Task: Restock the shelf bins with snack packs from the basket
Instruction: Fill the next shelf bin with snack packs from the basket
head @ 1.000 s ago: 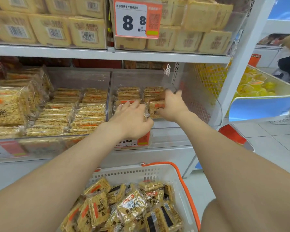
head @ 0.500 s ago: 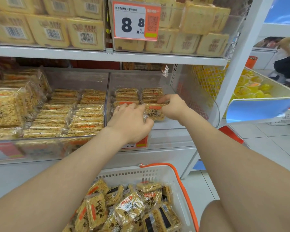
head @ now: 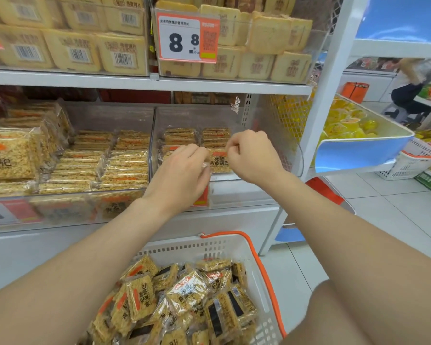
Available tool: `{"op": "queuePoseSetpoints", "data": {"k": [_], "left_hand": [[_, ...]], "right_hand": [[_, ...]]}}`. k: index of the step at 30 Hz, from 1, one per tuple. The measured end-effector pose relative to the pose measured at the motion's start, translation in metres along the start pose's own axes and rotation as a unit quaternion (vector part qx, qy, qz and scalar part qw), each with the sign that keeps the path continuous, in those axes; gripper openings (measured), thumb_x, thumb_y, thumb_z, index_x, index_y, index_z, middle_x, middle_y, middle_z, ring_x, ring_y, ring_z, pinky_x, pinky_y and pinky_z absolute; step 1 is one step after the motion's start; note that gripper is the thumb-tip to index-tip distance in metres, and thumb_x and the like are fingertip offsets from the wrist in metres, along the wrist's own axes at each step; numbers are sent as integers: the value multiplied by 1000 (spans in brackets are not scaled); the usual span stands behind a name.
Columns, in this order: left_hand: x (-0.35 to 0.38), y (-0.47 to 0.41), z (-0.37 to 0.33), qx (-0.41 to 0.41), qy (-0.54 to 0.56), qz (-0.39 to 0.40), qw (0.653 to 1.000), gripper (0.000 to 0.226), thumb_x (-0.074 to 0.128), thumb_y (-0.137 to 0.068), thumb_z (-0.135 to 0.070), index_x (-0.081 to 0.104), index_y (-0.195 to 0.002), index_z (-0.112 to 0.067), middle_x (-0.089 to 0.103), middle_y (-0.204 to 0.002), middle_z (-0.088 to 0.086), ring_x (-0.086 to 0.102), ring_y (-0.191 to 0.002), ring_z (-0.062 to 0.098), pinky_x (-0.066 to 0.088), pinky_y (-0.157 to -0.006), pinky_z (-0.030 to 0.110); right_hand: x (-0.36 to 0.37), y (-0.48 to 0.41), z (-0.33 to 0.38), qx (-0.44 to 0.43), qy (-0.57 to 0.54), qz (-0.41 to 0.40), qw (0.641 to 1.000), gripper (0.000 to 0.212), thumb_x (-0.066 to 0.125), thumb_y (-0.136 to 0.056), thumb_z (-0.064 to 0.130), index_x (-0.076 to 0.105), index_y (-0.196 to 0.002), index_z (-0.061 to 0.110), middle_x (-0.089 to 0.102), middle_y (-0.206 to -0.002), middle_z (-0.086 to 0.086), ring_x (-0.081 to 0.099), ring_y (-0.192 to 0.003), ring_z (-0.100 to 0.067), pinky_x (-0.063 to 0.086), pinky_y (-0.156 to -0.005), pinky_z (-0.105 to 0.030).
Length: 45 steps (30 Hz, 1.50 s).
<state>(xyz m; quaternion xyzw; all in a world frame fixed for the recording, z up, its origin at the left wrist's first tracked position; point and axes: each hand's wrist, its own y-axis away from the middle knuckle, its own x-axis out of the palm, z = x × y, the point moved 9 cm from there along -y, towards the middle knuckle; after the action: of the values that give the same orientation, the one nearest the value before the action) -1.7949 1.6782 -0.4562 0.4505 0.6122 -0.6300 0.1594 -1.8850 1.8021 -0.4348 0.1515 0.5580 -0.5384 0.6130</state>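
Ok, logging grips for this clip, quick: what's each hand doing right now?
Left hand: open, fingers resting on the stacked packs in the bin.
Right hand: closed, pinching the edge of the upright snack pack.

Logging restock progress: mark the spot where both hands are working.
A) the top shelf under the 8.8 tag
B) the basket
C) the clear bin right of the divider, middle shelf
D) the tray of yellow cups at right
C: the left hand and right hand meet at a pack standing at the front of that bin, well above the basket.
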Motion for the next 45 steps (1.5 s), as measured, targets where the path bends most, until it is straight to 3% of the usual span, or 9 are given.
{"op": "queuePoseSetpoints", "data": {"k": [3,6,12,21,26,28,37,41,45], "left_hand": [[-14,11,-19,49,-30,-31,998,9,68,-93,-17,62,-98,-12,60,-93,2,56,-87,26,48,-63,39],[-15,27,-38,100,-29,-28,994,12,67,-93,-21,60,-86,-15,55,-77,-2,50,-69,21,40,-51,35],[47,65,-36,60,-17,167,984,10,57,-97,-31,59,-88,-26,62,-66,-8,61,-60,20,46,-49,33],[170,173,-7,-56,-84,547,831,25,46,-100,-15,70,-107,-15,69,-99,3,67,-84,24,60,-73,39],[202,218,-3,-123,-32,633,763,76,48,-99,1,18,-166,-19,56,-119,7,61,-94,23,50,-71,32],[209,223,-4,-124,-30,629,767,80,53,-101,-3,9,-166,-20,51,-108,5,58,-84,20,46,-64,31],[213,221,15,-169,-16,599,782,30,72,-95,-19,54,-118,-14,48,-119,4,54,-96,17,49,-80,29],[204,215,15,-204,60,600,771,38,71,-98,-20,46,-127,-18,56,-114,3,55,-89,15,44,-65,25],[178,185,15,-223,163,527,804,40,72,-97,-31,51,-131,-28,59,-110,-7,60,-95,13,51,-80,31]], "right_hand": [[3,27,26,-54,-32,118,991,31,44,-79,20,72,-69,12,70,-61,-6,68,-57,-25,61,-60,-39],[34,75,28,-19,-35,350,936,25,49,-91,10,73,-95,10,76,-73,-7,73,-55,-21,62,-56,-33],[97,152,5,-17,180,575,798,45,52,-104,32,54,-148,23,67,-95,2,73,-89,-17,58,-96,-42],[137,176,4,-79,280,613,735,44,40,-101,17,58,-140,9,67,-129,-11,69,-96,-26,51,-72,-34],[139,163,13,-94,280,601,743,47,39,-101,16,54,-146,14,66,-124,-7,58,-74,-18,50,-69,-32],[141,158,15,-93,272,599,748,51,39,-101,18,50,-151,16,64,-130,-6,63,-80,-18,52,-73,-33],[147,149,23,-121,270,596,747,37,41,-103,24,61,-133,15,67,-111,-6,63,-89,-22,55,-82,-37],[145,147,24,-114,264,596,750,32,40,-104,24,62,-125,13,66,-120,-8,68,-95,-25,58,-89,-41],[139,137,27,-110,248,572,774,39,49,-103,25,59,-138,12,62,-135,-4,66,-118,-28,56,-100,-46]]}}
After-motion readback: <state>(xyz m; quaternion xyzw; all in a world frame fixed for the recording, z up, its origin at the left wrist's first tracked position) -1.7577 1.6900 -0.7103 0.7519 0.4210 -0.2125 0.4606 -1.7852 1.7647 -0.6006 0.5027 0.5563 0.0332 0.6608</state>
